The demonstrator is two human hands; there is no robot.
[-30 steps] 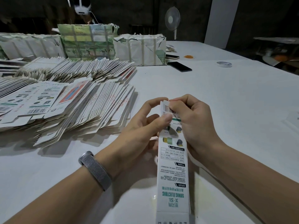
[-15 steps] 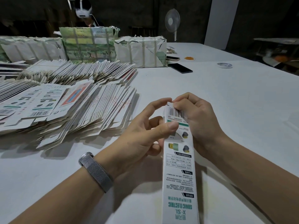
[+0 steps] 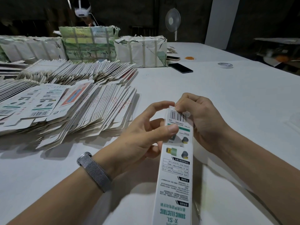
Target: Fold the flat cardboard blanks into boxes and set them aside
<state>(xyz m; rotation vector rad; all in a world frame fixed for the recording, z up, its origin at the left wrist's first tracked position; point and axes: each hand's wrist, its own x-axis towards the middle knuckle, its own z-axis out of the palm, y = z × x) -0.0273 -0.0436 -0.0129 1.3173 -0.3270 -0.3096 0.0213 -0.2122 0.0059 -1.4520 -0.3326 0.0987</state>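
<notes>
A long, narrow white box [image 3: 176, 172] with green print and a barcode stands nearly upright in front of me, its far end raised between my hands. My left hand [image 3: 146, 135] holds it from the left, thumb pressed on the printed face and fingers curled behind. My right hand [image 3: 199, 117] grips the far end from the right, its fingertips curled over the top edge by the barcode. Large fanned piles of flat cardboard blanks [image 3: 78, 108] lie on the white table [image 3: 227, 98] to the left.
Wrapped bundles [image 3: 141, 52] stand at the table's far side, with another person behind them. Two phones [image 3: 180, 68], a tape roll [image 3: 225, 65] and a small orange thing [image 3: 190, 58] lie far right. A fan [image 3: 172, 20] stands behind.
The box has shifted slightly right and toward me, showing more of the barcode. My right fingertips have moved up onto the top edge. My left index finger has lifted off the box end.
</notes>
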